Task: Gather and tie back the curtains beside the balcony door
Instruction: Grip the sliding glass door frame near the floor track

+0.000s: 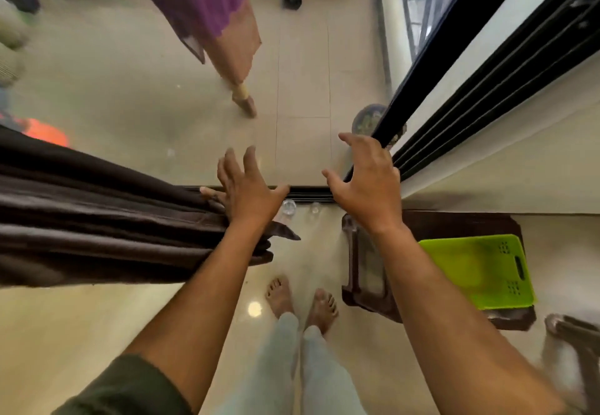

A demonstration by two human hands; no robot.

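The brown curtain (97, 219) hung bunched in thick folds on the left, its edge reaching the sliding-door track (308, 192). On the right stood the dark door frame (454, 73). Near right sat a brown stool (454, 226) with a lime-green plastic basket (480, 271) on it. The left hand (246, 187), fingers spread, pressed against the curtain's edge. The right hand (367, 180), fingers loosely splayed, reached for the frame's edge, gripping nothing.

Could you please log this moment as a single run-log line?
step: gathering | left hand: open, fingers spread, touching brown curtain | right hand: open, at dark door frame | tie-back: not yet done
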